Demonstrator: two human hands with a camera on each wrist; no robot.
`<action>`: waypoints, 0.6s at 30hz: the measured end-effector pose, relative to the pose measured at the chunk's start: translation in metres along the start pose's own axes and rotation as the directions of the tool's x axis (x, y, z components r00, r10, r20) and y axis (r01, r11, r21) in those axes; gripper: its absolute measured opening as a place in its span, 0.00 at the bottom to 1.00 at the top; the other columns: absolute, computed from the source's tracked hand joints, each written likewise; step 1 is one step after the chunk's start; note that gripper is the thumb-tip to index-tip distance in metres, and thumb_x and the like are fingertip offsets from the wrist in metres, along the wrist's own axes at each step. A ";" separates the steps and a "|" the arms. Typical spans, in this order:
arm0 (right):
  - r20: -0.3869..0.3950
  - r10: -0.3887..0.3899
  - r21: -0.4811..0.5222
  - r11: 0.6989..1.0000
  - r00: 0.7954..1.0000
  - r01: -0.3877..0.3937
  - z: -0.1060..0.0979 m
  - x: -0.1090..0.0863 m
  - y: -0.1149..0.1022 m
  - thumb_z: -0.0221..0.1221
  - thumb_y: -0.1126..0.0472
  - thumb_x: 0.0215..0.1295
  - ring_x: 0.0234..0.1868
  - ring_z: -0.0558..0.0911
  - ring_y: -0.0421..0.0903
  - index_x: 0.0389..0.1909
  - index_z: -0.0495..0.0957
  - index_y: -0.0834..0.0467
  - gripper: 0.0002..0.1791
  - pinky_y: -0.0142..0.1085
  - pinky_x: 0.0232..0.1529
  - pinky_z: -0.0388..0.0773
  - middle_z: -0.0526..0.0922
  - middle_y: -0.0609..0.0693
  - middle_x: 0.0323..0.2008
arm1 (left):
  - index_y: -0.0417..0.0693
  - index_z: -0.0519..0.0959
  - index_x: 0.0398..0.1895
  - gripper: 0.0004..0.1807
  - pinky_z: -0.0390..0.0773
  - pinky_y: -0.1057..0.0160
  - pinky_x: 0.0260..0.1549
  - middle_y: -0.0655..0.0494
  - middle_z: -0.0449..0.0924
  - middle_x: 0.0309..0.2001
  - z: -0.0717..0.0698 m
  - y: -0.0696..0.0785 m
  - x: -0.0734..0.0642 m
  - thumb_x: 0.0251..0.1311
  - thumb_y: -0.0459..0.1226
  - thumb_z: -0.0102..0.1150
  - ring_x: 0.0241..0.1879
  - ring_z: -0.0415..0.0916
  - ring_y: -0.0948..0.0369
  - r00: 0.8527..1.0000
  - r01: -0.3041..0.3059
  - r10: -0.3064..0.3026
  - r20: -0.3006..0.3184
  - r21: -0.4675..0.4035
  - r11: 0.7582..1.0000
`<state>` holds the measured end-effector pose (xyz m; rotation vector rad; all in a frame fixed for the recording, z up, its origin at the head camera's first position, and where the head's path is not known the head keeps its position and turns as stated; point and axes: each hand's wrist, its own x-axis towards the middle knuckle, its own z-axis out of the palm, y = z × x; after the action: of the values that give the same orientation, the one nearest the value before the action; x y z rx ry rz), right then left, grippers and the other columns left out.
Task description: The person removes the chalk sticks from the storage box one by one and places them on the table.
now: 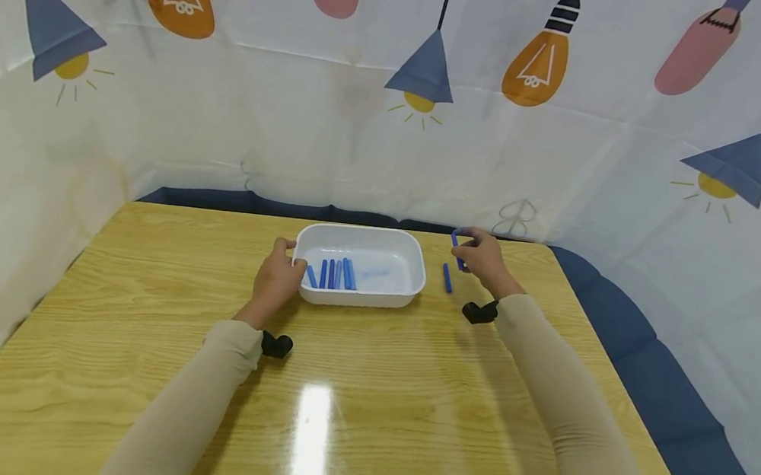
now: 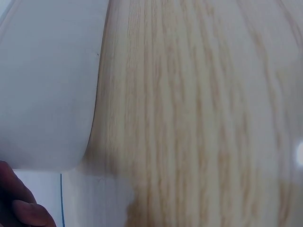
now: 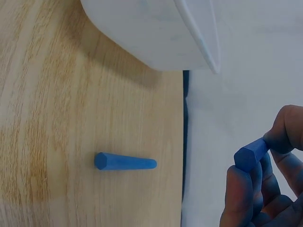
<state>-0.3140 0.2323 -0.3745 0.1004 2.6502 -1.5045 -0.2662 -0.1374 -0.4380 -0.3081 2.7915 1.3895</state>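
Note:
A white plastic tray (image 1: 374,300) stands near the far edge of the table, with several blue chalk sticks (image 1: 332,273) lined up in its left half and a blue smear on its floor. My left hand (image 1: 278,277) grips the tray's left end; in the left wrist view only its fingertips (image 2: 33,213) show beside the tray wall. Right of the tray, my right hand (image 1: 483,259) pinches a blue chalk stick (image 3: 251,155) between thumb and fingers, raised over the table. Blue dust marks those fingers. Another chalk stick (image 3: 125,161) lies on the table between tray and right hand.
The wooden table (image 1: 381,375) ends just behind the tray, where a dark blue strip and a white lamp-print cloth (image 1: 280,136) rise. The cloth also flanks both sides. Black straps with small mounts (image 1: 479,312) sit at the wrists.

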 end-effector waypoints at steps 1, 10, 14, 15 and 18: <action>-0.003 0.004 0.000 1.000 1.000 -0.004 0.000 0.000 0.000 0.56 0.62 0.64 0.34 0.77 0.45 0.64 0.69 0.54 0.26 0.52 0.47 0.78 0.75 0.56 0.44 | 0.49 0.57 0.70 0.30 0.73 0.52 0.47 0.41 0.72 0.62 0.000 -0.001 0.000 0.64 0.44 0.42 0.56 0.72 0.50 1.000 -0.001 0.001 0.001 -0.002 1.000; -0.017 0.020 0.011 1.000 1.000 -0.020 0.003 0.004 0.007 0.56 0.63 0.64 0.33 0.78 0.46 0.64 0.69 0.56 0.26 0.48 0.44 0.80 0.76 0.56 0.44 | 0.49 0.58 0.69 0.30 0.73 0.54 0.43 0.41 0.73 0.60 0.000 -0.004 0.003 0.64 0.44 0.43 0.51 0.72 0.50 1.000 -0.019 0.019 -0.019 -0.010 1.000; -0.017 0.027 0.019 0.999 0.999 -0.027 0.006 0.007 0.015 0.55 0.63 0.63 0.30 0.78 0.44 0.64 0.69 0.57 0.26 0.45 0.40 0.80 0.76 0.52 0.40 | 0.49 0.58 0.69 0.30 0.73 0.52 0.48 0.41 0.72 0.62 0.000 -0.004 0.003 0.63 0.44 0.43 0.55 0.72 0.50 1.000 -0.010 0.010 -0.015 -0.006 1.000; -0.015 0.030 0.019 0.999 0.999 -0.029 0.006 0.008 0.017 0.55 0.63 0.63 0.29 0.78 0.43 0.64 0.69 0.57 0.26 0.46 0.41 0.80 0.76 0.51 0.39 | 0.50 0.58 0.69 0.30 0.73 0.51 0.49 0.41 0.71 0.63 0.000 -0.004 0.003 0.64 0.44 0.43 0.56 0.72 0.50 1.000 -0.008 0.008 -0.013 -0.007 1.000; -0.012 0.035 0.022 0.999 0.999 -0.035 0.007 0.008 0.021 0.55 0.63 0.62 0.31 0.78 0.45 0.64 0.69 0.56 0.27 0.49 0.45 0.80 0.75 0.52 0.40 | 0.49 0.57 0.70 0.30 0.73 0.50 0.51 0.41 0.70 0.64 0.000 -0.004 0.003 0.64 0.44 0.43 0.59 0.71 0.49 1.000 -0.007 0.007 -0.007 -0.021 1.000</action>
<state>-0.3197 0.2372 -0.3972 0.1567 2.6274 -1.5273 -0.2685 -0.1404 -0.4418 -0.3046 2.7880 1.4224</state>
